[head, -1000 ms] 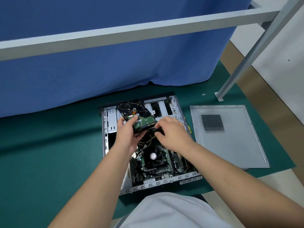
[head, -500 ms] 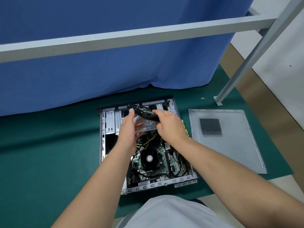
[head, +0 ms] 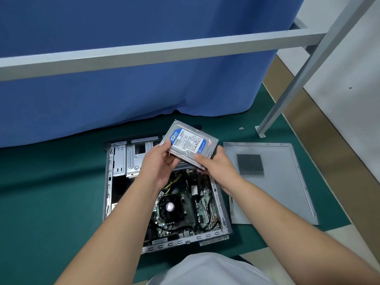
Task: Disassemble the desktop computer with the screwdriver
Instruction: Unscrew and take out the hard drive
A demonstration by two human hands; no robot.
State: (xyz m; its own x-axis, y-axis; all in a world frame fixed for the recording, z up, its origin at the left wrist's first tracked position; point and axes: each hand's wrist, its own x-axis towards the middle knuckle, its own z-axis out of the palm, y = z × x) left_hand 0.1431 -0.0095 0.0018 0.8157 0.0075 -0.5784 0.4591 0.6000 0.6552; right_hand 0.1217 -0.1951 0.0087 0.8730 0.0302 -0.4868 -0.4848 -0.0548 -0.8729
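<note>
Above open metal computer case (head: 115,182): flat rectangular hard drive (head: 190,144), label up, tilted, long axis running upper-left to lower-right. Left hand (head: 159,166) and right hand (head: 216,163) fingers curled, gripping its near corners. Perforated side panel (head: 271,182) on green mat (head: 51,202).

Even, soft light falls from overhead, bright without harsh spots. The blue curtain (head: 131,83) throws a dim band of shadow along the green mat (head: 51,192) at its foot. The hard drive (head: 190,144) label catches a mild sheen yet stays readable. The wide lens bows the grey frame bar (head: 156,51) and stretches the forearms near the lower edge. Focus holds sharp mid-frame, softening slightly toward the corners.
</note>
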